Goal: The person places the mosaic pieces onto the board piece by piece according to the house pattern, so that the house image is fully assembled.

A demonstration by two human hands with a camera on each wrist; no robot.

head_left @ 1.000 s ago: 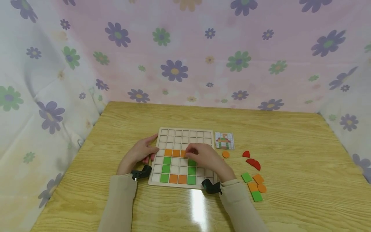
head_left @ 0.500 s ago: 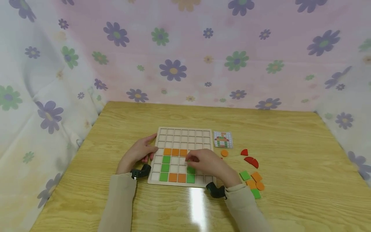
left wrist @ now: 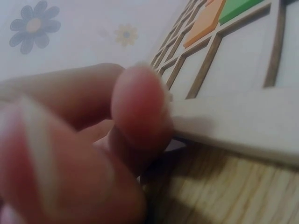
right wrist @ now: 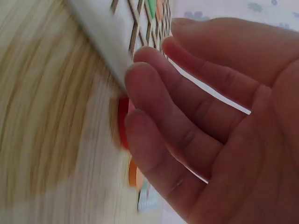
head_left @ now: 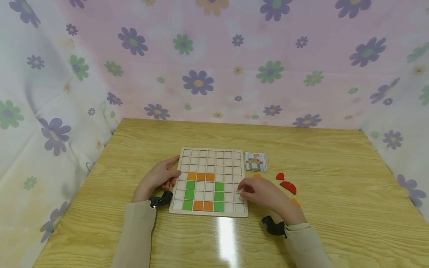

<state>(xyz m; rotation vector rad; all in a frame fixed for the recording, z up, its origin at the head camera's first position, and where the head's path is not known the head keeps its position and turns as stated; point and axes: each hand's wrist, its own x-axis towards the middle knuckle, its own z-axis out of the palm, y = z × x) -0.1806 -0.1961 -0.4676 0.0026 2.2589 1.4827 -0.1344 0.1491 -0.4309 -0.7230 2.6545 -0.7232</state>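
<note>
The wooden grid board (head_left: 232,160) lies on the table. Three orange square tiles (head_left: 201,176) form a row in it, above two columns of green tiles (head_left: 219,196). Two more orange tiles (head_left: 203,206) sit between the columns at the bottom. My left hand (head_left: 160,175) rests against the board's left edge; in the left wrist view a fingertip (left wrist: 140,105) touches the frame's side. Over the board's right edge hovers my right hand (head_left: 264,193). The right wrist view shows its fingers (right wrist: 152,91) loosely bent, with nothing between them.
A small pattern card (head_left: 256,162) lies right of the board. Red curved pieces (head_left: 288,187) and an orange disc (head_left: 257,175) are near it. An orange piece (head_left: 295,201) peeks out behind my right hand, which hides other loose pieces. A flowered curtain (head_left: 218,56) stands behind.
My right hand has moved right, off the tiles to the board's right edge, uncovering the right green column. My left hand has stayed at the left edge. The view has shifted slightly.
</note>
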